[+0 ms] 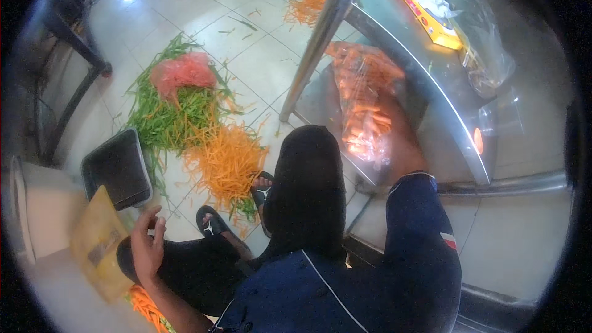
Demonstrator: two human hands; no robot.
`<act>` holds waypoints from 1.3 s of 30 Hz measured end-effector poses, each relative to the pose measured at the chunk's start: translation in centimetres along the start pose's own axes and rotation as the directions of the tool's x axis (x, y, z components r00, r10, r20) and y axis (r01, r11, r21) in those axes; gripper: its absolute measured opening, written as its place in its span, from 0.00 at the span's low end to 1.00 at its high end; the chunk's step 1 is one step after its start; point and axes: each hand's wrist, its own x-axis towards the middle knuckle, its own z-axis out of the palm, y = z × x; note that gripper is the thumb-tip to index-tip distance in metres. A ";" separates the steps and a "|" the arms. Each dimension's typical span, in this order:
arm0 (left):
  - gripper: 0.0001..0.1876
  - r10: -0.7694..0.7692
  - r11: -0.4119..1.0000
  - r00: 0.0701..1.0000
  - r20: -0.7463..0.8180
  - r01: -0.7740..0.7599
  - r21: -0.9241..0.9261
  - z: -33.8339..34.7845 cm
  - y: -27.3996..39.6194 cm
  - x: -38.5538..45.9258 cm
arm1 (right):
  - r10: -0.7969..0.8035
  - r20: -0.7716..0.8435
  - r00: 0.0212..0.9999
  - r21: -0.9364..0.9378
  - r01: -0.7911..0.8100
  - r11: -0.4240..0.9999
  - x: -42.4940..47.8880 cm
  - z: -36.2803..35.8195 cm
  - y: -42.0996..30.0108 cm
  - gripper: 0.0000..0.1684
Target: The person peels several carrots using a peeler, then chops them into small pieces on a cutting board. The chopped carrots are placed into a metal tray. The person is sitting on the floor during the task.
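Observation:
My left hand (149, 243), fingers loosely bent and apart with nothing in them, hovers beside my knee near a yellow translucent plastic board or sheet (99, 240). On the right, my arm reaches under the upper steel surface to a clear plastic bag of carrots (365, 101) on a lower steel shelf. My right hand (392, 101) is at the bag's far side, dim and partly hidden, so its grip cannot be made out. Orange peelings (226, 162) and green peelings (180, 115) lie heaped on the floor, with a crumpled pink plastic bag (185, 74) on top.
A black tray (119, 169) leans beside the peelings. A steel table leg (319, 41) rises ahead of my knee. The upper steel surface (416, 55) holds a yellow box (423, 14) and clear plastic (483, 32). Orange shreds (148, 307) lie at lower left.

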 end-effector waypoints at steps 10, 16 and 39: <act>0.16 0.056 0.997 0.998 -0.028 -0.054 0.048 -0.7 -1.4 -0.4 | 0.014 0.007 1.000 0.023 -0.014 1.000 0.4 -2.1 -3.2 0.27; 0.16 0.135 0.991 0.991 0.007 -0.136 0.016 -1.8 -1.3 -0.3 | 0.018 0.014 1.000 0.076 -0.019 0.997 -0.8 -4.1 -4.1 0.27; 0.28 0.365 0.725 0.931 0.002 -0.283 -0.628 6.4 3.7 -4.1 | -0.390 0.124 0.912 0.715 0.190 0.672 -27.6 -11.7 -43.6 0.16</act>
